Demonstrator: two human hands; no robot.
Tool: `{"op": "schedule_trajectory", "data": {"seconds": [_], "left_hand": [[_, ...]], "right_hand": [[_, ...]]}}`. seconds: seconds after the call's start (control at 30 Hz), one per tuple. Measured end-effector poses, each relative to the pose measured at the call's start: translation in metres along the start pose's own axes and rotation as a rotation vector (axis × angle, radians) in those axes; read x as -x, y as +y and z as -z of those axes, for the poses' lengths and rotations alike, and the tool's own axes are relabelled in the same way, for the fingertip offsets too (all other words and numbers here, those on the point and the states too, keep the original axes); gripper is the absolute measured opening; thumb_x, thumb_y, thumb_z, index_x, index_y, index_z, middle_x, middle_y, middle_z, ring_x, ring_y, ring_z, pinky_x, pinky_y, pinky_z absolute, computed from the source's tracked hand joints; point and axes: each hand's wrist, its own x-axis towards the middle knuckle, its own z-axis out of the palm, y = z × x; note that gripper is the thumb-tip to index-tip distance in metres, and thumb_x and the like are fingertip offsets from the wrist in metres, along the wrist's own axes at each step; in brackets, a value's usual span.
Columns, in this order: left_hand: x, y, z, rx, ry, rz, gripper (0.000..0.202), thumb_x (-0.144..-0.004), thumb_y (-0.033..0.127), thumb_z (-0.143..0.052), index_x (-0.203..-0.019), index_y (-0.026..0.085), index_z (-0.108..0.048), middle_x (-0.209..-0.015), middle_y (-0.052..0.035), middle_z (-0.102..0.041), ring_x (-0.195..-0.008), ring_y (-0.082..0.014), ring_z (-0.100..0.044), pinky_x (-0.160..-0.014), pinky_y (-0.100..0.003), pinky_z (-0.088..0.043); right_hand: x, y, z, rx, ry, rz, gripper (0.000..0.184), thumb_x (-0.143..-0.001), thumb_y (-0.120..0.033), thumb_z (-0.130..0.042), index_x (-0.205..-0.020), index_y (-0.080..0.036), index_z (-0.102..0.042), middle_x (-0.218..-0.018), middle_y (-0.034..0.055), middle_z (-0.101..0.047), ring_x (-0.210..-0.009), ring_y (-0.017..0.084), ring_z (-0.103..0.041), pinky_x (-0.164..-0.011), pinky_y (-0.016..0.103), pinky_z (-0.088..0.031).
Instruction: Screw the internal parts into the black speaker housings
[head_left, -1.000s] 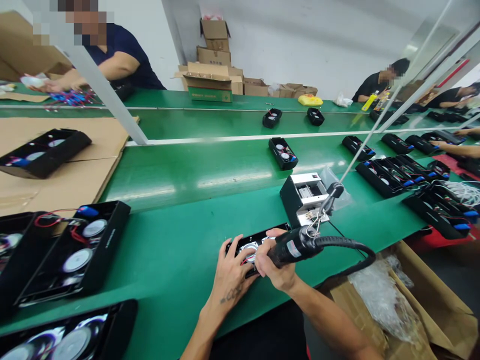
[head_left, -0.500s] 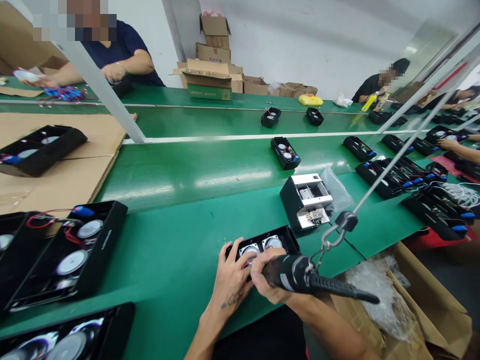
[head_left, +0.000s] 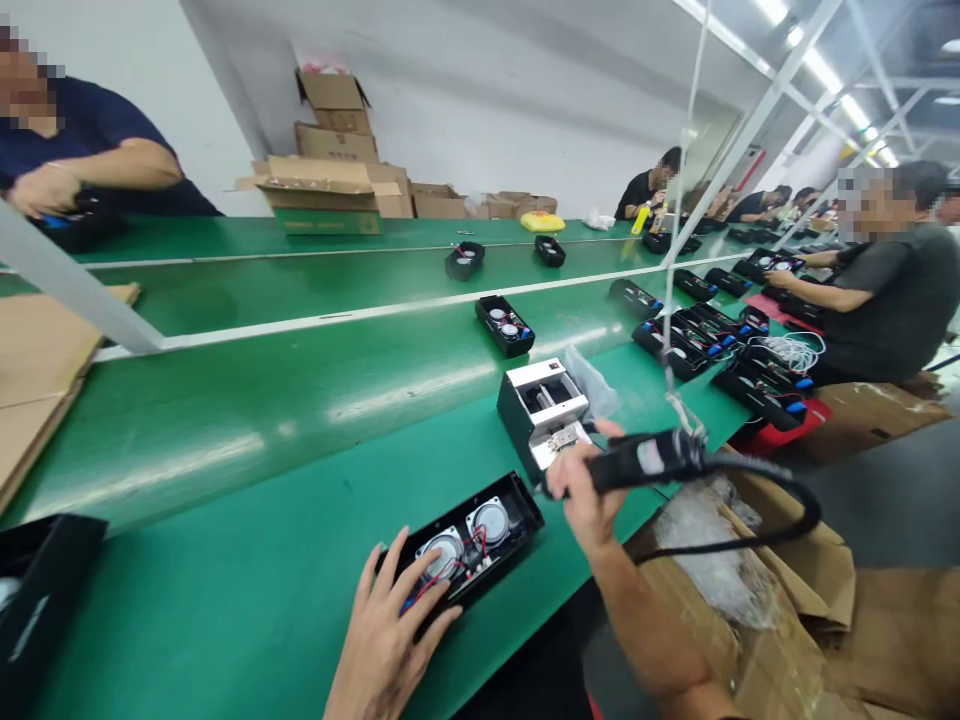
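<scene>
Left hand: the left hand point(head_left: 390, 640) lies flat with its fingers spread apart on the near left end of the case point(head_left: 469, 540), as it did half a second ago.
Case: black and open-topped, it lies slantwise at the near edge of the bench point(head_left: 225, 480). Both round speakers and the red wires now show, where the two hands covered part of them before.
Right hand: the right hand point(head_left: 589, 490) has left the case and risen to the right. It is wrapped tight round the driver point(head_left: 645, 458).
Driver: it was over the case before and now hangs clear of it, its front end near the white box point(head_left: 540, 410). I cannot tell whether they touch.
View: it has swung right, and of the black cases on the left only one point(head_left: 37, 590) remains at the edge.
Far left: a person's arm point(head_left: 82, 170) works across the bench, and a cardboard sheet point(head_left: 37, 350) lies flat.
Middle: cartons point(head_left: 330, 170) are stacked by the wall, and three small cases point(head_left: 505, 325) lie on the belt beyond the white box.
Cord: the cord point(head_left: 679, 250) drops from above to the driver and crosses the row of cases point(head_left: 705, 335) behind it.
Cable: the cable point(head_left: 787, 500) loops from the driver's rear over a plastic bag point(head_left: 720, 570) in a carton.
Far right: a seated person point(head_left: 885, 290) works at the bench.
</scene>
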Motion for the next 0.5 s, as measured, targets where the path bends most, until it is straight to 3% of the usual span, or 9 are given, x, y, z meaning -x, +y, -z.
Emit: {"op": "schedule_trajectory", "data": {"seconds": [0.1,0.2,0.33,0.5], "left_hand": [[-0.012,0.009,0.008,-0.017,0.055,-0.034,0.022,-0.101,0.024,-0.072,-0.123,0.023,-0.074,-0.126,-0.01,-0.08,-0.145,-0.0369,-0.061,-0.123,-0.058,-0.045],[-0.032,0.027,0.005,-0.029,0.016,-0.026,0.023,-0.107,0.031,-0.066,-0.127,0.021,-0.07,-0.122,-0.0087,-0.081,-0.13,-0.0321,-0.07,-0.118,-0.052,-0.048],[-0.052,0.044,-0.009,-0.112,-0.092,0.023,0.03,-0.112,0.039,-0.054,-0.127,0.019,-0.071,-0.115,-0.0089,-0.082,-0.113,-0.0305,-0.075,-0.111,-0.051,-0.049],[-0.054,0.046,-0.017,-0.168,-0.153,0.045,0.028,-0.11,0.036,-0.057,-0.126,0.018,-0.072,-0.103,-0.0082,-0.083,-0.104,-0.0303,-0.075,-0.107,-0.052,-0.05]], "right_hand": [[-0.053,0.012,0.022,0.106,0.172,0.109,0.046,-0.098,-0.038,-0.076,-0.133,-0.024,-0.049,-0.06,-0.0137,-0.059,-0.045,0.012,-0.055,-0.056,0.03,-0.053],[-0.077,0.029,0.032,0.182,0.176,0.104,0.044,-0.094,-0.041,-0.079,-0.123,-0.022,-0.052,-0.056,-0.0137,-0.059,-0.042,0.012,-0.053,-0.053,0.029,-0.05],[-0.078,0.039,0.039,0.238,0.077,0.01,0.043,-0.089,-0.045,-0.084,-0.114,-0.021,-0.058,-0.056,-0.0127,-0.058,-0.043,0.012,-0.053,-0.054,0.031,-0.051],[-0.05,0.02,0.042,0.101,-0.142,-0.232,0.046,-0.087,-0.041,-0.087,-0.119,-0.022,-0.061,-0.056,-0.0128,-0.056,-0.039,0.011,-0.047,-0.044,0.027,-0.043]]}}
